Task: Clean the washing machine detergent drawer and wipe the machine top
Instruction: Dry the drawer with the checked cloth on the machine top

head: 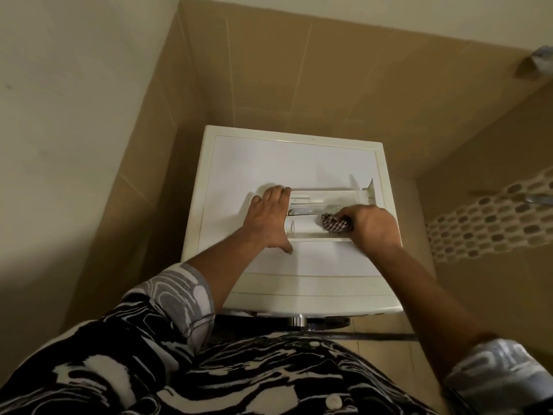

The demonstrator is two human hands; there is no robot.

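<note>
A white detergent drawer (311,205) lies crosswise on the white top of the washing machine (257,157), its compartments facing up. My left hand (269,217) lies across the drawer's left end, fingers at the far edge and thumb at the near edge. My right hand (374,226) grips a checked red-and-white cloth (333,223) and presses it into the drawer's near compartment at the right. The drawer's right end is hidden behind that hand.
The machine stands in a corner between a white wall (74,115) on the left and brown tiled walls (299,70) behind and to the right. A mosaic tile band (490,217) runs along the right wall. A chrome knob (297,320) shows below the machine's front edge.
</note>
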